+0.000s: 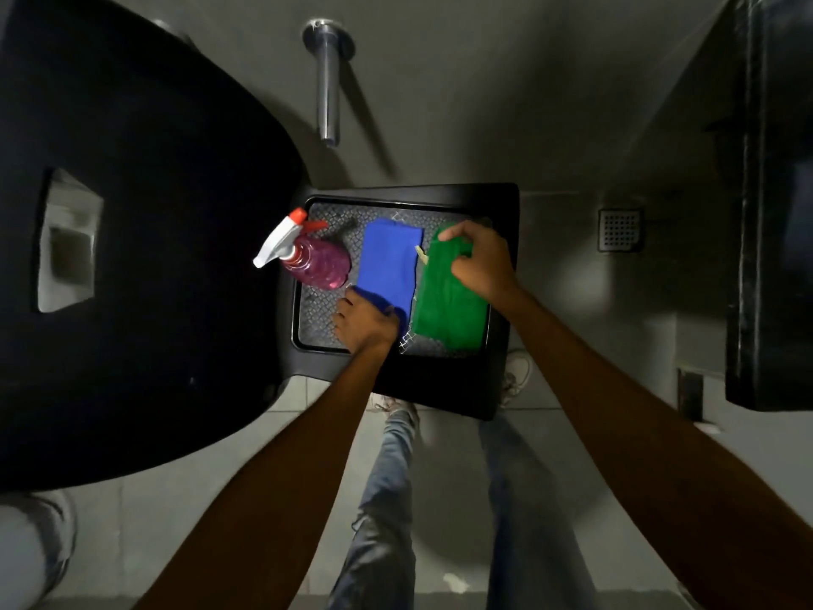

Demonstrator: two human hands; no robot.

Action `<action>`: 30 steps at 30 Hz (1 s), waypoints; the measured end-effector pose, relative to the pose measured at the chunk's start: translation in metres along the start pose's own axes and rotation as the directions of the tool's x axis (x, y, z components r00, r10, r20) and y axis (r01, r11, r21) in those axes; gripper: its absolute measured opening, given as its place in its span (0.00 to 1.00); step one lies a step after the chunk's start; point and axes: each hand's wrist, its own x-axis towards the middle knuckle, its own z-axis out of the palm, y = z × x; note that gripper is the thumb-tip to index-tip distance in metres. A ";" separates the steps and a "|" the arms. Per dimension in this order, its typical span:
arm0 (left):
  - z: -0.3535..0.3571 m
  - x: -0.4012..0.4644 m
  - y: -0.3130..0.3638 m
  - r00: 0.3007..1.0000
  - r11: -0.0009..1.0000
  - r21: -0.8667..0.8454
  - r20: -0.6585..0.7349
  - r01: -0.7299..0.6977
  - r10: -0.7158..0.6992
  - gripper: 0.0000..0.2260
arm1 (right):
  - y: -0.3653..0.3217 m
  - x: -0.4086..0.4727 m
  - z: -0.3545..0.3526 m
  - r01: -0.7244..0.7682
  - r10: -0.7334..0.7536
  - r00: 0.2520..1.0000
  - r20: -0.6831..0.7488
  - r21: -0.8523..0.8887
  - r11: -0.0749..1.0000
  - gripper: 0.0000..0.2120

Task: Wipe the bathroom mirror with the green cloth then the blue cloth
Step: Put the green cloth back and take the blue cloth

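Observation:
A folded green cloth (446,301) lies at the right of a black tray (501,275). My right hand (477,261) rests on its far end with fingers curled around the cloth's top edge. A folded blue cloth (389,261) lies in the middle of the tray. My left hand (365,323) grips its near corner. A spray bottle (308,255) with pink liquid and a white and orange trigger lies on its side at the tray's left. The mirror is not in view.
A large black basin (145,266) fills the left side, with a chrome spout (327,81) on the wall above the tray. A floor drain (620,230) sits at the right. A dark cabinet (770,213) stands at the far right. My legs and shoes show below the tray.

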 end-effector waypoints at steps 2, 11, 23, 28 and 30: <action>-0.006 0.005 0.005 0.995 0.999 -0.034 0.093 0.025 -0.021 0.31 | 0.005 -0.007 0.000 -0.027 0.027 1.000 0.006 0.071 0.997 0.24; -0.109 -0.059 0.077 0.940 0.721 -0.686 0.302 0.100 0.157 0.05 | -0.001 -0.090 -0.056 -0.307 0.282 0.950 0.138 0.594 0.744 0.18; -0.303 -0.268 0.202 0.575 0.560 -0.326 0.060 -0.762 0.816 0.27 | -0.237 -0.159 -0.184 0.069 0.060 0.996 -0.059 0.981 -0.180 0.30; -0.393 -0.340 0.279 0.022 0.072 0.266 -0.184 -0.961 0.983 0.31 | -0.292 -0.185 -0.281 0.276 -0.015 0.955 -0.298 0.902 -0.333 0.28; -0.420 -0.370 0.311 -0.191 -0.102 0.454 -0.155 -0.885 0.969 0.31 | -0.305 -0.193 -0.323 0.388 -0.008 0.910 -0.415 0.857 -0.339 0.26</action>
